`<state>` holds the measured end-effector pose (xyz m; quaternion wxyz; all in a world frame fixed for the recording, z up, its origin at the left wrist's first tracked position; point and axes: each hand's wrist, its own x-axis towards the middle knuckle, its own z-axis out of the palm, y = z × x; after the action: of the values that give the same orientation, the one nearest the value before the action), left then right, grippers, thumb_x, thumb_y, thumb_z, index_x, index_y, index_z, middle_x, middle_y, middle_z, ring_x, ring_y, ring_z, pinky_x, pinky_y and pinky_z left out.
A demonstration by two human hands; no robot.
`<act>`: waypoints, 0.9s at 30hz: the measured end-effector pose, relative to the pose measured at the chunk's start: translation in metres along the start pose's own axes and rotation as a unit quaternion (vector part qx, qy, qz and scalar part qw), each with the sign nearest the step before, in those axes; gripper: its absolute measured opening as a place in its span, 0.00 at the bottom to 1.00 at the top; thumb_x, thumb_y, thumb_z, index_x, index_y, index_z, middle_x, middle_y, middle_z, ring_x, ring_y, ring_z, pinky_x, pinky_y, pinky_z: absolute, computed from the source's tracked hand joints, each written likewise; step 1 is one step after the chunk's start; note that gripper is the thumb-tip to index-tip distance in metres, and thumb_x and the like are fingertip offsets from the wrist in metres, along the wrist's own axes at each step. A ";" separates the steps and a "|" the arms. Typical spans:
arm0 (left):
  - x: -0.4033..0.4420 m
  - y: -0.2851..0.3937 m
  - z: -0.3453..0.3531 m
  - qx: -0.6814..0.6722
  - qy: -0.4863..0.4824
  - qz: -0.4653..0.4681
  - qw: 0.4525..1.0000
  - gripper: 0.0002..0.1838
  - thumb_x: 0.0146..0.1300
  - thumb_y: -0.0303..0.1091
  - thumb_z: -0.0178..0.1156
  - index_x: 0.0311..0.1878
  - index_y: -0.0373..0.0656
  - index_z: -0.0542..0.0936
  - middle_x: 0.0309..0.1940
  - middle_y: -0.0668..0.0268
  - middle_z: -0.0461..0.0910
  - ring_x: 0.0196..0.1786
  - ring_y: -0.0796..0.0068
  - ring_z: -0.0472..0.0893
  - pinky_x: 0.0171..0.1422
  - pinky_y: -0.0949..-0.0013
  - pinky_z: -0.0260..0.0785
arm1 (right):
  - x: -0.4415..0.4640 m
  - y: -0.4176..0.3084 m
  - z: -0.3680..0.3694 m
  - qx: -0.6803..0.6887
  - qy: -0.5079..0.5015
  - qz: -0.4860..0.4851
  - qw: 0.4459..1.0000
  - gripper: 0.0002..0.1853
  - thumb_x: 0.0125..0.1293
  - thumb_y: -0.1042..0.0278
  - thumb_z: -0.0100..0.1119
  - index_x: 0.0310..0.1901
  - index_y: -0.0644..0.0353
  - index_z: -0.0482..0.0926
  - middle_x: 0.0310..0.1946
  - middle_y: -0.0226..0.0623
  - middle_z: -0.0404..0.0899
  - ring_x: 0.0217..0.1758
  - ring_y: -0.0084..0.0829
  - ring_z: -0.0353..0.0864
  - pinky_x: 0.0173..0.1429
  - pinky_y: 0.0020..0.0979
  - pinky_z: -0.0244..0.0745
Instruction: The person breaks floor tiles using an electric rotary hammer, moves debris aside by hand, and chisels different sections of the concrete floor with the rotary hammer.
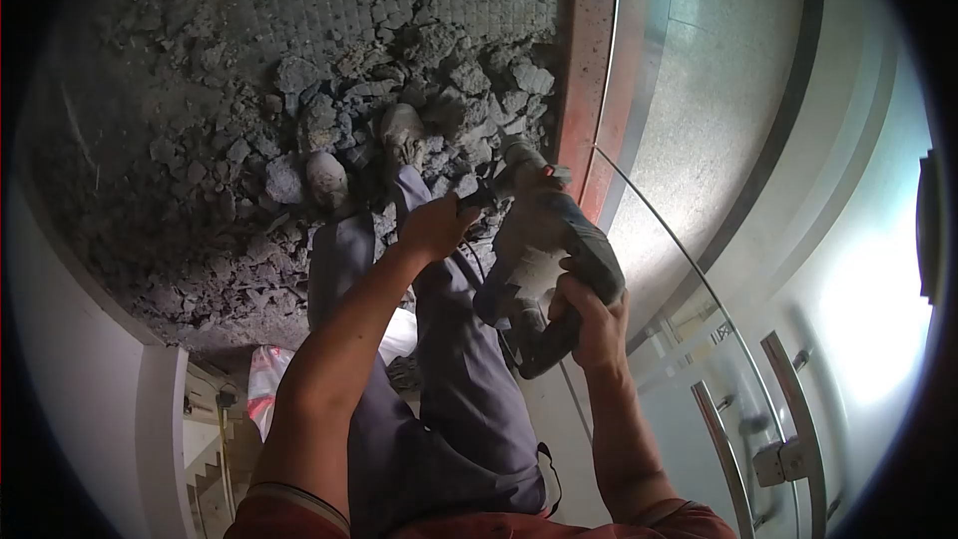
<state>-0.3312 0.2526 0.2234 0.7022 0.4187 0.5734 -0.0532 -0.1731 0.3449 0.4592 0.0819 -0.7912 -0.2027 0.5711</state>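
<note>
A dusty demolition hammer [544, 240] is held in front of my legs, its nose angled up toward the broken concrete [469, 80]. My left hand [436, 227] is closed around the dark side handle near its front. At the back, my right hand [596, 314] wraps the rear grip; whether a finger presses the trigger is hidden. The nose of the tool lies close to the rubble beside a reddish frame strip [589, 90]. I cannot clearly make out a bit at its tip.
Two dust-covered shoes [403, 130] stand among loose concrete chunks. On the right is a glass door [689, 379] with metal bar handles [793, 409]. A white and red sack [264, 379] lies behind my left forearm. A pale wall [90, 339] bounds the left side.
</note>
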 end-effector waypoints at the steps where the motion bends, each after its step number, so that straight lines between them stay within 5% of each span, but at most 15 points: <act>1: -0.004 0.008 -0.013 0.000 0.004 -0.002 1.000 0.30 0.74 0.57 0.52 0.58 0.34 0.76 0.48 0.41 0.83 0.55 0.42 0.82 0.60 0.47 0.72 | -0.003 -0.005 0.001 0.011 0.000 -0.004 1.000 0.17 0.61 0.68 0.61 0.49 0.70 0.79 0.26 0.35 0.79 0.27 0.26 0.78 0.36 0.29 0.73; 7: 0.048 0.017 -0.088 -0.023 0.134 0.012 0.991 0.31 0.75 0.57 0.51 0.64 0.36 0.71 0.52 0.42 0.82 0.58 0.41 0.81 0.62 0.47 0.72 | 0.071 -0.022 0.024 -0.004 -0.056 -0.125 0.991 0.16 0.60 0.68 0.61 0.46 0.70 0.80 0.25 0.33 0.78 0.26 0.23 0.77 0.34 0.27 0.70; 10: 0.078 -0.020 -0.097 -0.034 0.170 0.010 0.985 0.31 0.75 0.57 0.50 0.63 0.35 0.70 0.52 0.41 0.82 0.58 0.39 0.80 0.62 0.46 0.71 | 0.108 -0.048 0.058 -0.058 -0.094 -0.105 0.988 0.14 0.64 0.72 0.59 0.49 0.70 0.78 0.24 0.33 0.77 0.24 0.24 0.76 0.32 0.26 0.70; 17: -0.050 -0.084 -0.051 -0.113 0.171 -0.098 0.974 0.33 0.76 0.58 0.47 0.67 0.36 0.66 0.50 0.34 0.80 0.56 0.33 0.79 0.59 0.42 0.70 | 0.055 -0.033 0.087 -0.142 -0.208 -0.073 0.965 0.10 0.62 0.71 0.64 0.43 0.65 0.82 0.24 0.29 0.79 0.26 0.21 0.77 0.33 0.26 0.70; 19: -0.078 -0.098 -0.048 -0.087 0.197 -0.079 0.973 0.34 0.75 0.58 0.49 0.72 0.41 0.65 0.50 0.36 0.81 0.54 0.34 0.80 0.55 0.40 0.72 | 0.046 -0.041 0.106 -0.124 -0.215 -0.008 0.969 0.08 0.61 0.68 0.67 0.35 0.64 0.83 0.23 0.31 0.80 0.26 0.22 0.78 0.33 0.29 0.71; 25: -0.096 -0.115 -0.080 -0.087 0.261 -0.139 0.951 0.30 0.74 0.60 0.50 0.57 0.40 0.76 0.43 0.41 0.84 0.49 0.37 0.83 0.53 0.42 0.73 | 0.015 -0.040 0.144 -0.114 -0.240 -0.012 0.964 0.07 0.62 0.69 0.65 0.35 0.64 0.82 0.24 0.30 0.80 0.27 0.21 0.78 0.34 0.27 0.71; 27: -0.074 -0.127 -0.107 -0.076 0.306 -0.122 0.941 0.30 0.73 0.61 0.50 0.53 0.38 0.77 0.39 0.42 0.84 0.47 0.37 0.83 0.51 0.42 0.73 | 0.026 -0.045 0.165 -0.142 -0.245 -0.127 0.951 0.13 0.63 0.72 0.59 0.48 0.66 0.79 0.23 0.30 0.77 0.26 0.23 0.77 0.33 0.26 0.70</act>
<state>-0.5083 0.2100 0.2203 0.5108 0.2871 0.8096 0.0356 -0.3309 0.3793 0.3972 -0.0112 -0.5978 -0.3945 0.6978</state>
